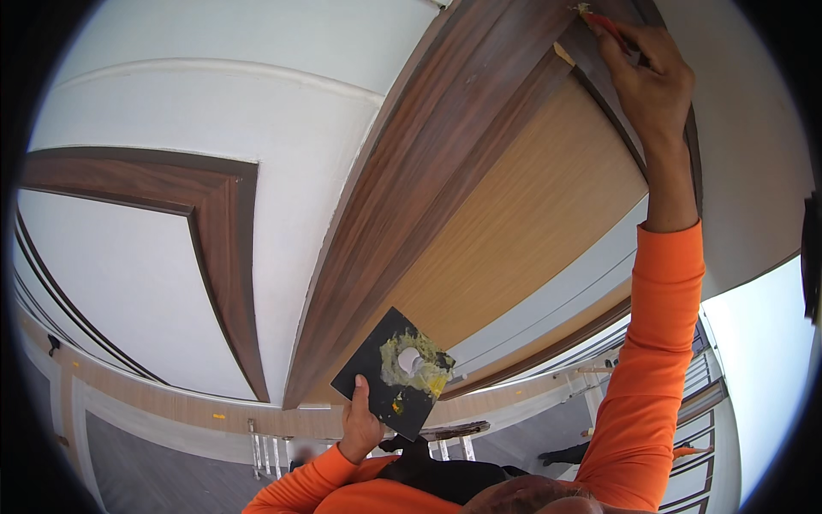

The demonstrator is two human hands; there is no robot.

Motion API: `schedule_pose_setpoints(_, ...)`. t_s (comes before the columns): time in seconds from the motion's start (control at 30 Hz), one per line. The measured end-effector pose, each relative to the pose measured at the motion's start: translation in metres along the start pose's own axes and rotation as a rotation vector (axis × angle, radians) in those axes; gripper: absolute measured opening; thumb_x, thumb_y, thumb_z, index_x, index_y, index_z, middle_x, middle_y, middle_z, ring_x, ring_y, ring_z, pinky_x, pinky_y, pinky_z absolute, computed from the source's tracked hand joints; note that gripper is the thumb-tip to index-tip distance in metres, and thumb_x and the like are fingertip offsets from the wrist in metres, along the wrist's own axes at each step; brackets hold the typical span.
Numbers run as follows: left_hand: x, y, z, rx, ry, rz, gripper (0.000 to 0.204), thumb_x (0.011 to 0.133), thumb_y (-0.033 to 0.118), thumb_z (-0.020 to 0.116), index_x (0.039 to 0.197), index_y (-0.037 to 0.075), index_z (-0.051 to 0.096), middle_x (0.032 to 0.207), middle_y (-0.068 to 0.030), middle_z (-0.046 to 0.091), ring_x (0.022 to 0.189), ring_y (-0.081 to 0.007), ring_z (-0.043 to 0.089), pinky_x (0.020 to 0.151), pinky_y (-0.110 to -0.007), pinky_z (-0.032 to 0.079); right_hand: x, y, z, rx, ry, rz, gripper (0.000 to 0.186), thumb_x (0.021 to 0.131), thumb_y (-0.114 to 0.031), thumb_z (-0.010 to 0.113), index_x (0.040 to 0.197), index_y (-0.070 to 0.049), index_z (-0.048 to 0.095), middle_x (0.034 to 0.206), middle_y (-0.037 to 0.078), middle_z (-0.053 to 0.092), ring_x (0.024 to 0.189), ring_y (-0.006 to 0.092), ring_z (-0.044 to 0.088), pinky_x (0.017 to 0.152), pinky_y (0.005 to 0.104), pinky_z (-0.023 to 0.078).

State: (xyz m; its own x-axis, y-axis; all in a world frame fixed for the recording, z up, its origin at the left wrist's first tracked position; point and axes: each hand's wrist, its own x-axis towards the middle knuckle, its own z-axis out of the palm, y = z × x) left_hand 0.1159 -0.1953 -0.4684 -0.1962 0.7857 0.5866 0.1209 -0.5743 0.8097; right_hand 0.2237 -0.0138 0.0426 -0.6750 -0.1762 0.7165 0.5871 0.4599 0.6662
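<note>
White wall [300,128], ladder [254,441] below; left fingers [360,389] clasp black board [375,347], right fingers [610,53] red tool [604,24]

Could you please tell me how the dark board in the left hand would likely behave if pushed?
The dark board is probably stiff: it looks flat, though the left hand holds only one side. Pushed at the far edge, it may tip. The smeared yellowish paste likely makes its face slippery.

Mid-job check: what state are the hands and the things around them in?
Right hand: raised, gripping the red tool.
Red tool: held, tip at the brown trim.
Brown trim: pale dab beside the tip.
Left hand: gripping the dark board.
Dark board: held, smeared with yellowish paste.
</note>
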Motion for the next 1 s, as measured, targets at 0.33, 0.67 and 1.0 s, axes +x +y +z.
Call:
schedule_pose_setpoints(0.33, -0.002, 0.000, 0.001, 0.030, 0.024, 0.031, 0.047, 0.101, 0.003, 0.055, 0.142, -0.012, 0.036, 0.112, -0.0229, 0.071, 0.095, -0.0320, 0.074, 0.082, -0.037, 0.059, -0.012, 0.010, -0.008, 0.002, 0.026, -0.012, 0.016, 0.086, -0.009, 0.077, 0.102, -0.008, 0.080, 0.083, 0.002, 0.071, 0.073, 0.0086, 0.061, 0.063, 0.0228, 0.046)
schedule_pose_setpoints(0.67, -0.003, -0.002, 0.002, 0.058, 0.016, 0.056, 0.061, 0.095, 0.000, 0.061, 0.146, -0.014, 0.030, 0.110, -0.0226, 0.070, 0.092, -0.0330, 0.073, 0.080, -0.038, 0.058, -0.007, 0.007, 0.001, 0.040, 0.083, 0.028, 0.011, 0.083, -0.011, 0.077, 0.093, -0.005, 0.077, 0.080, 0.008, 0.070, 0.071, 0.0172, 0.061, 0.064, 0.0314, 0.048)
schedule_pose_setpoints(1.0, -0.005, -0.004, 0.003, 0.088, 0.021, 0.062, 0.065, 0.094, -0.001, 0.063, 0.148, -0.012, 0.029, 0.110, -0.0220, 0.070, 0.092, -0.0332, 0.073, 0.080, -0.038, 0.058, -0.003, -0.002, -0.003, 0.010, 0.058, 0.040, 0.013, 0.082, -0.012, 0.078, 0.093, -0.004, 0.077, 0.081, 0.008, 0.070, 0.072, 0.0170, 0.062, 0.065, 0.0315, 0.048)
